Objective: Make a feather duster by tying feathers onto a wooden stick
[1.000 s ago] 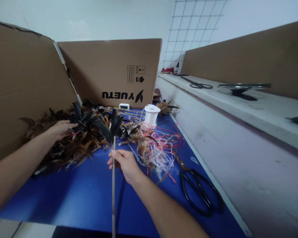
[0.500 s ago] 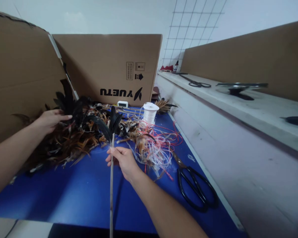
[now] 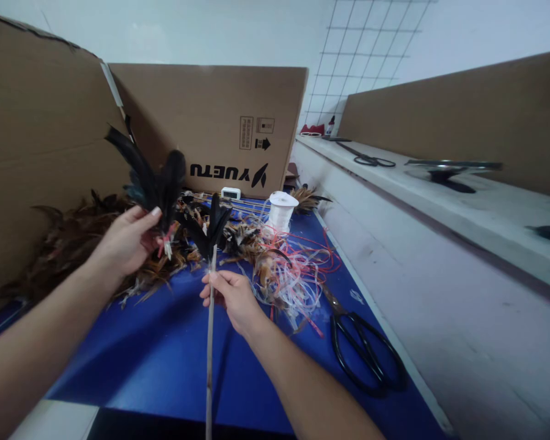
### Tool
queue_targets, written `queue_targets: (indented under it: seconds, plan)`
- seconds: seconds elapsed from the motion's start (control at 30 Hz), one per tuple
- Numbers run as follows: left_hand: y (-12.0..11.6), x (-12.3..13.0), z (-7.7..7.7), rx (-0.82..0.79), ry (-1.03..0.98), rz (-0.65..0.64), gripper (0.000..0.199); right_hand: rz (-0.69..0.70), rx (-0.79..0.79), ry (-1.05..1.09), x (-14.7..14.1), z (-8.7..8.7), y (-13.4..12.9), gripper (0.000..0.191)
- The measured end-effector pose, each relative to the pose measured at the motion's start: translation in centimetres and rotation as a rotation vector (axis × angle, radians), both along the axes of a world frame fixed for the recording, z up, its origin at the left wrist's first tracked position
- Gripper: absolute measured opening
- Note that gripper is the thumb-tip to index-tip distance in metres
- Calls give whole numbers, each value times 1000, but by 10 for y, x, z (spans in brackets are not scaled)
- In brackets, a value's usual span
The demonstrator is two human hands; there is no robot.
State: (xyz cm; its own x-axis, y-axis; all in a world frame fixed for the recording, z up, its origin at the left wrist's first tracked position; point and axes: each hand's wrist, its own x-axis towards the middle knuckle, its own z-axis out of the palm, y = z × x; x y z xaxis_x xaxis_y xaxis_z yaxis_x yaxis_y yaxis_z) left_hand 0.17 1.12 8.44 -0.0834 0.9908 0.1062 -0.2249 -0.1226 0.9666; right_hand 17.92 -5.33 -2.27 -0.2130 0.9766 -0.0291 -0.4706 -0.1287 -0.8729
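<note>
My left hand (image 3: pixel 127 241) pinches a bundle of black feathers (image 3: pixel 152 186), tied with red string near its pale quill ends. The bundle is raised above the feather pile (image 3: pixel 73 244) at the left of the table. At the middle, my right hand (image 3: pixel 231 299) grips a thin wooden stick (image 3: pixel 209 366) close to its upper end. Black feathers (image 3: pixel 211 226) stand fanned out at the top of this stick; how they are fixed there is hard to make out. The stick's lower end runs out of view at the bottom.
Black-handled scissors (image 3: pixel 366 348) lie on the blue table (image 3: pixel 165 360) at the right. Tangled red and white ribbon (image 3: pixel 297 275) lies by a white spool (image 3: pixel 281 211). Cardboard (image 3: pixel 201 110) walls the back and left. A ledge (image 3: pixel 476 195) along the right carries more scissors (image 3: pixel 371 161).
My left hand has moved right, out from over the pile, with the black feather bundle now lifted in it. My right hand still holds the stick. The view has shifted slightly.
</note>
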Motion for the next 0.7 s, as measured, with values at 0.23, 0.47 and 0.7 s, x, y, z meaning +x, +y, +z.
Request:
queue_targets:
  seconds: [0.23,0.47,0.7]
  plan:
    - [-9,34,-42,14,-14,-98,26,-10,-14,-4,-1,-1,0,34]
    - [-16,47,-54,21,66,-43,25,-7,-30,-1,-2,-2,0,36]
    - [-25,59,-66,21,21,8,28,5,-25,21,-3,-1,-1,35]
